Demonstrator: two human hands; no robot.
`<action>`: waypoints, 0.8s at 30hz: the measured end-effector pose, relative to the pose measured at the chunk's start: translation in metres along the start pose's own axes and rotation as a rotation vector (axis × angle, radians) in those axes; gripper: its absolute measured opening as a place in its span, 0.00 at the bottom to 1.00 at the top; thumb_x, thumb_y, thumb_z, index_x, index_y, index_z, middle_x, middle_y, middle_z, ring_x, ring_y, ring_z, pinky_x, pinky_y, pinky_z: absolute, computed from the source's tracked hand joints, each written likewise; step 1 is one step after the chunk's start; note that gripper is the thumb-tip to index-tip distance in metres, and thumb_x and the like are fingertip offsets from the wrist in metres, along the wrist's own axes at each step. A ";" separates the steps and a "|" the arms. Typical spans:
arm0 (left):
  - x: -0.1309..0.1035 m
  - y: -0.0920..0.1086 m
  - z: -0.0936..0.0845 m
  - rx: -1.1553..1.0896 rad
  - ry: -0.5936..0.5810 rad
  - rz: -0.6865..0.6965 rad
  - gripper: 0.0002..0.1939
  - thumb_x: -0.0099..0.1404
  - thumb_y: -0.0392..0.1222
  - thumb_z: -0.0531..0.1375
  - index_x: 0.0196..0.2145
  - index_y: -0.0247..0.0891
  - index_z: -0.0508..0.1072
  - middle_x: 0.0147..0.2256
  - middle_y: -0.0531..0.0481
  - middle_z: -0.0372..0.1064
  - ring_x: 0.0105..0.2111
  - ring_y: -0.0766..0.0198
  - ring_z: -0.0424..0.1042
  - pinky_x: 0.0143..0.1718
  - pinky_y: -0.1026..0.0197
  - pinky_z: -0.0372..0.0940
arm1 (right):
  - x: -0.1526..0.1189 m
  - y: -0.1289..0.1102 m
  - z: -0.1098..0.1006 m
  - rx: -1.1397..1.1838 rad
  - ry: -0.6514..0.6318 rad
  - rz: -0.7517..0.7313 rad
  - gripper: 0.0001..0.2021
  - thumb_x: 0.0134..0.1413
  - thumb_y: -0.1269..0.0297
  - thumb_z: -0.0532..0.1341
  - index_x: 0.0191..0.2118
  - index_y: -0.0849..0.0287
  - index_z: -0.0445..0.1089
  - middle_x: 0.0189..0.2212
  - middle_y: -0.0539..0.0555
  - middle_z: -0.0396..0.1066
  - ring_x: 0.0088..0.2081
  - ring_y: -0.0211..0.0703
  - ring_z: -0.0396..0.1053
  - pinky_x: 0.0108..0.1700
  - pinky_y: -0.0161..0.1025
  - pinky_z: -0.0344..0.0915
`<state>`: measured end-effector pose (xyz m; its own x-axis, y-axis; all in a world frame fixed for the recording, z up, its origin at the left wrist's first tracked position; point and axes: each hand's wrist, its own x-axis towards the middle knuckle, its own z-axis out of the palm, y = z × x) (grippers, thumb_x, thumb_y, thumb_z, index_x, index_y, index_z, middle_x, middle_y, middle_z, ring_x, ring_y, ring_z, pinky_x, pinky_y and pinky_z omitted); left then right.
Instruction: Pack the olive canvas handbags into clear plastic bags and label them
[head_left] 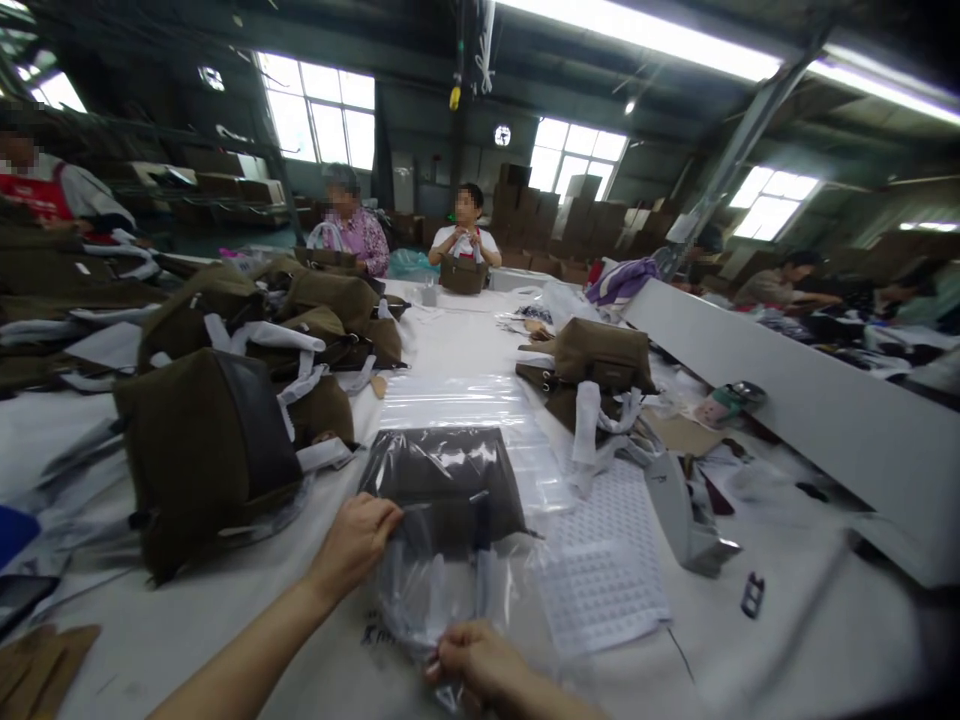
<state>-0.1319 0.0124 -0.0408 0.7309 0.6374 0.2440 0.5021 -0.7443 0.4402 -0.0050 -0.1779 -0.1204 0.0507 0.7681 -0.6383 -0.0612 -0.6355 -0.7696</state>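
Note:
A dark brown bag (442, 465) lies inside a clear plastic bag (409, 590) on the table in front of me. My left hand (358, 545) is closed on the left edge of the plastic, thumb and fingers pinched together. Nearer to me, my right hand (476, 655) pinches the plastic at its open near end, where it bunches up. White wrapped straps show through the film below the dark bag. Just beyond lies a stack of flat clear plastic bags (457, 398).
Olive bags with wrapped handles (202, 460) heap up at the left; another olive bag (604, 355) sits at the right. Label sheets (600, 590), a tape dispenser (686, 520) and small thread snips (752, 594) lie to the right. A white divider (787, 430) bounds that side. Co-workers sit beyond.

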 end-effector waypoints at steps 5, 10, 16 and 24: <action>0.006 0.013 0.049 0.072 0.147 -0.030 0.12 0.65 0.44 0.51 0.30 0.36 0.69 0.31 0.45 0.64 0.34 0.54 0.63 0.39 0.52 0.58 | 0.015 0.017 0.011 0.246 0.029 0.141 0.09 0.52 0.68 0.54 0.26 0.62 0.69 0.19 0.48 0.70 0.06 0.27 0.43 0.08 0.31 0.35; -0.016 0.040 0.090 0.066 0.216 -0.061 0.12 0.66 0.41 0.48 0.43 0.35 0.67 0.42 0.42 0.64 0.44 0.53 0.63 0.47 0.49 0.59 | 0.018 0.021 0.012 0.238 -0.002 0.111 0.10 0.53 0.64 0.54 0.29 0.61 0.70 0.20 0.49 0.70 0.06 0.27 0.46 0.08 0.28 0.39; -0.030 0.056 0.136 0.167 0.288 -0.090 0.23 0.65 0.38 0.48 0.58 0.37 0.54 0.56 0.39 0.52 0.58 0.49 0.49 0.58 0.42 0.48 | 0.002 0.022 0.008 0.056 -0.166 -0.040 0.11 0.51 0.66 0.55 0.40 0.58 0.71 0.16 0.45 0.64 0.14 0.33 0.59 0.18 0.30 0.57; -0.023 0.063 0.133 0.175 0.301 -0.079 0.28 0.65 0.40 0.48 0.61 0.45 0.45 0.61 0.43 0.40 0.60 0.47 0.44 0.59 0.40 0.45 | -0.107 0.034 -0.195 -0.003 0.372 -0.493 0.07 0.47 0.63 0.60 0.30 0.58 0.74 0.26 0.52 0.73 0.27 0.40 0.67 0.31 0.36 0.63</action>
<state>-0.0559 -0.0757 -0.1335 0.5306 0.7053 0.4701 0.6428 -0.6963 0.3194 0.1818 -0.2974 -0.0810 0.4170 0.8930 -0.1691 0.0606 -0.2130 -0.9752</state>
